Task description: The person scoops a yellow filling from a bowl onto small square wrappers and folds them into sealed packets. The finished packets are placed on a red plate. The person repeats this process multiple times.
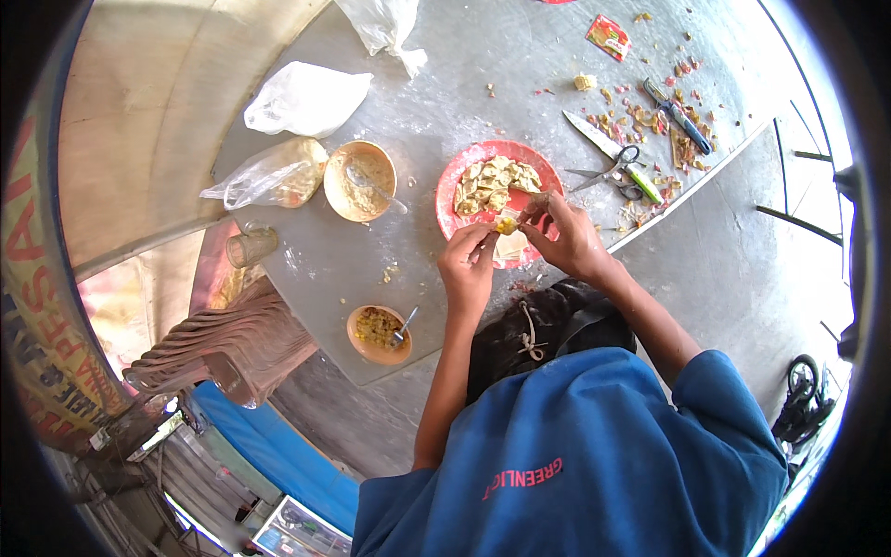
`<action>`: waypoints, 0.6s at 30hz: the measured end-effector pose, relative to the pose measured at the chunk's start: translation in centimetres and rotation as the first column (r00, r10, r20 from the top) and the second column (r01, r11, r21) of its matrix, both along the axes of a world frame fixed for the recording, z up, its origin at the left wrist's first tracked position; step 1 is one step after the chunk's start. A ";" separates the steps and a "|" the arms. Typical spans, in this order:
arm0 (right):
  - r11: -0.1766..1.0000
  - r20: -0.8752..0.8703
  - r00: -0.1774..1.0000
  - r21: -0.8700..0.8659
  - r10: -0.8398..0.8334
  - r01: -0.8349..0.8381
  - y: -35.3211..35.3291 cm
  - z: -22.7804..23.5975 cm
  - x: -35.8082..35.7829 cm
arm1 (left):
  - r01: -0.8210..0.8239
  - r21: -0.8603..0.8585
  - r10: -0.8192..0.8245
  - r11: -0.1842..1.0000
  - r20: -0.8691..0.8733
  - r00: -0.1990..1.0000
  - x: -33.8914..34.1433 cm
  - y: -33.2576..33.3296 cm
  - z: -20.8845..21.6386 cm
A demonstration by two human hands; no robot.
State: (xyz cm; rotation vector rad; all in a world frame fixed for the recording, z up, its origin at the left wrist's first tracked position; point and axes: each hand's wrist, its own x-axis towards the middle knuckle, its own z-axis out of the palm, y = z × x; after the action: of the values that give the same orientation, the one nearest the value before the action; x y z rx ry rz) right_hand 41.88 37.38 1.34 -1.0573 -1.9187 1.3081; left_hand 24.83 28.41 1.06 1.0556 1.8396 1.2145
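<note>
Bare fingertips nearly meet over the near side of a round red plate [447, 186] as, from my remote post, I watch the person's left hand [469, 260] and right hand [571, 243] share a small, pale wrapper with yellow filling [506, 225]. Both hands are drawn almost closed into a pinch, thumb against fingers, the left at the piece's left edge and the right at its right; how firmly each grips, I cannot tell. On the plate's far half lies a heap of pale folded dough pieces [497, 181], which I take for the finished share, a good many by my reckoning. Toward its near edge, partly behind the hands, sits a stack of flat, square, cream-coloured wrappers [512, 246], apparently the portion left to fill; I cannot count its layers. On the grey bench [418, 278], to the plate's near left, a small tan bowl [369, 355] holds plenty of chunky yellow filling [376, 325] with a silver metal utensil [399, 336] in it, so I judge the work well advanced but unfinished, the piece in hand not yet set with the others.
</note>
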 end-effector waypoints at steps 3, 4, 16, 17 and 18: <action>0.996 0.068 0.998 0.090 -0.007 0.000 0.0 -1.6 0.5 | 0.029 -0.053 -0.029 0.998 0.003 1.000 0.8 0.4 -1.4; 0.990 0.073 0.997 0.138 -0.006 -0.005 0.2 -2.1 0.6 | 0.023 -0.063 -0.022 0.998 0.021 1.000 1.2 0.5 -1.8; 0.942 0.269 0.962 0.335 -0.056 -0.038 1.1 -5.6 1.9 | -0.013 -0.251 0.079 0.968 0.255 0.964 3.7 1.7 -5.3; 0.941 0.278 0.959 0.336 -0.064 -0.035 1.0 -5.8 2.0 | -0.014 -0.242 0.082 0.970 0.277 0.957 3.9 1.6 -5.3; 0.939 0.283 0.957 0.341 -0.070 -0.032 0.9 -5.9 2.1 | -0.016 -0.241 0.090 0.970 0.299 0.950 4.0 1.6 -5.3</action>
State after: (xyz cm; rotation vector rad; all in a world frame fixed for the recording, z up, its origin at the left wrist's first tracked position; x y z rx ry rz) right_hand 43.99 38.27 -4.57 -1.1287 -2.2438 0.7932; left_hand 28.81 30.00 -4.24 0.6473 1.7233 1.0882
